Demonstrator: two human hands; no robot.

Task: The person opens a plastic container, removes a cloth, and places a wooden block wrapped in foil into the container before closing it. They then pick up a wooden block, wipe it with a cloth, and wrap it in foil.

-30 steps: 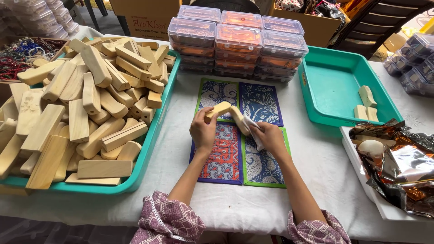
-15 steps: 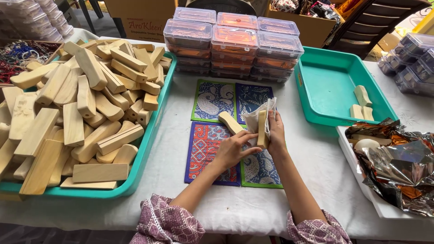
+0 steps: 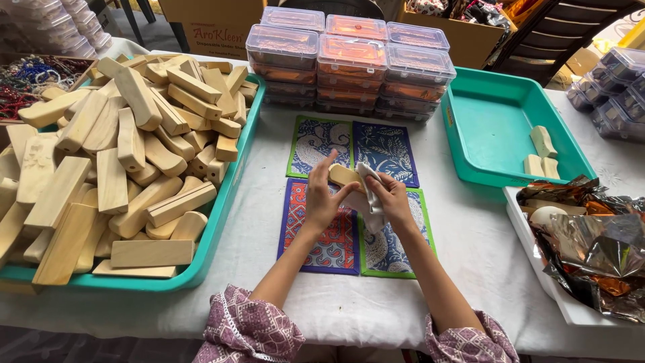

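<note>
My left hand (image 3: 322,200) grips a pale wooden block (image 3: 343,175) above four patterned cloth mats (image 3: 386,151) in the middle of the table. Against that block my right hand (image 3: 390,198) presses a small white cloth (image 3: 371,195). A big teal tray (image 3: 222,208) on the left is heaped with many similar wooden blocks (image 3: 127,148). In a second teal tray (image 3: 494,128) on the right lie three blocks (image 3: 541,151).
Stacked clear plastic boxes (image 3: 351,57) with orange contents stand behind the mats. A white tray (image 3: 531,249) with crumpled foil wrapping (image 3: 591,245) sits at the right. More clear boxes (image 3: 615,94) are far right; beads (image 3: 33,74) far left. Cardboard boxes stand behind.
One second ago both hands held the block with the cloth. Half a second ago the right hand lifted it upright in the cloth. Now the block lies flat again, gripped by the left hand.
</note>
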